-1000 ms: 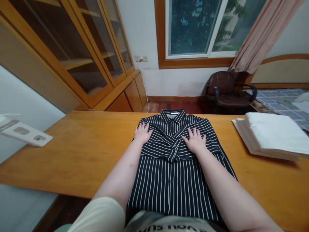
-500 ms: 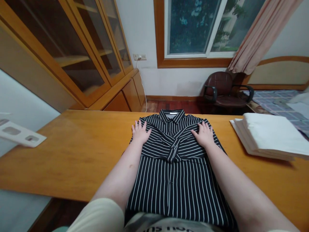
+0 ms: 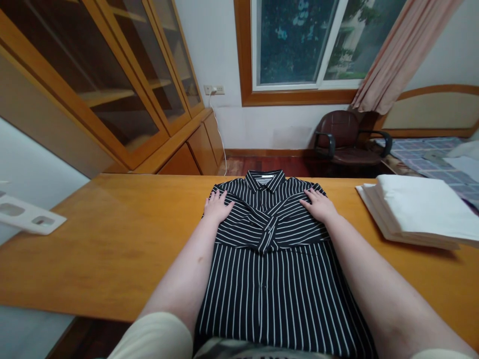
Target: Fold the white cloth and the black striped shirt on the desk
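Resting palm-down on a black shirt with white stripes (image 3: 262, 294), the left hand (image 3: 218, 207) and the right hand (image 3: 319, 204) lie well apart in the head view. Fingers on both are stretched out and spread, flat on the cloth rather than clamped round it. The left hand is near one shoulder of the shirt, at its outer edge; the right hand is near the other shoulder, thumb toward the middle. How firmly they press cannot be told.

The shirt lies front up on the wooden worktop (image 3: 130, 239), its collar (image 3: 265, 181) at the far edge and its hem close to the person's body. Its sleeves (image 3: 243, 214) are folded inward across the chest, their ends crossing at the centre.

On the right of the worktop, apart from the shirt, is a stack of folded white material (image 3: 422, 204). A white object with cut-out openings (image 3: 33, 219) juts in from the left. Beyond are a glass-doored cabinet (image 3: 202, 149), a window (image 3: 292, 50), a pink curtain (image 3: 404, 55), a dark red armchair (image 3: 340, 129) and a bed (image 3: 419, 154).
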The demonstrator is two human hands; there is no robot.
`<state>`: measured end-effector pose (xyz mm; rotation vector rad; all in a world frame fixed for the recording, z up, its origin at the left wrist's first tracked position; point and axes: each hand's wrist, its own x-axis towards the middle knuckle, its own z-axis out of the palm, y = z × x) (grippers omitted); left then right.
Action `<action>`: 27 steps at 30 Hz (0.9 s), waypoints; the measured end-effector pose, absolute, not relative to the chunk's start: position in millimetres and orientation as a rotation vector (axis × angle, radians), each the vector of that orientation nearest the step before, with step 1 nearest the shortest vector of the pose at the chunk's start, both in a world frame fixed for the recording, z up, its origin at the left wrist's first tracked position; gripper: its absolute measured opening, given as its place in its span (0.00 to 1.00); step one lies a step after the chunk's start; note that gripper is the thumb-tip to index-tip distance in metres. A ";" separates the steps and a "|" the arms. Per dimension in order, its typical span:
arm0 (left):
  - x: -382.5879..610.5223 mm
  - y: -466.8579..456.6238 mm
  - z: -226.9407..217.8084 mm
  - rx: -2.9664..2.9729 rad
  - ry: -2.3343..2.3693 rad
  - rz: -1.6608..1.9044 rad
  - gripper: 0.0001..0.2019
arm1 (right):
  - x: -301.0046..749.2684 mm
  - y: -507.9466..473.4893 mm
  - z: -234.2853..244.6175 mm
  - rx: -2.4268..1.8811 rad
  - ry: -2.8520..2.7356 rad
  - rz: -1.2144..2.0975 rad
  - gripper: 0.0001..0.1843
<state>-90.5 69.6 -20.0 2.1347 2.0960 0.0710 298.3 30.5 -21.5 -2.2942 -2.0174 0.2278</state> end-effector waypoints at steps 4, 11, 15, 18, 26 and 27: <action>-88.1 70.8 -20.9 2.152 2.115 0.117 0.36 | 304.3 28.1 -30.5 -2.284 -2.016 0.144 0.36; -90.2 72.1 -18.7 1.945 2.395 0.495 0.32 | 305.2 30.1 -30.5 -2.234 -1.901 0.172 0.34; -105.0 80.3 -19.5 1.741 2.491 0.533 0.34 | 320.5 29.2 -29.7 -2.262 -1.650 0.096 0.32; -112.4 86.2 -21.3 1.739 2.409 0.473 0.34 | 332.1 30.2 -27.9 -2.387 -1.431 0.103 0.33; -107.6 91.3 -14.9 1.739 2.423 0.456 0.30 | 332.2 33.5 -23.1 -2.253 -1.354 0.292 0.33; -107.4 91.7 -14.3 1.729 2.437 0.440 0.30 | 332.0 33.6 -22.8 -2.239 -1.331 0.313 0.34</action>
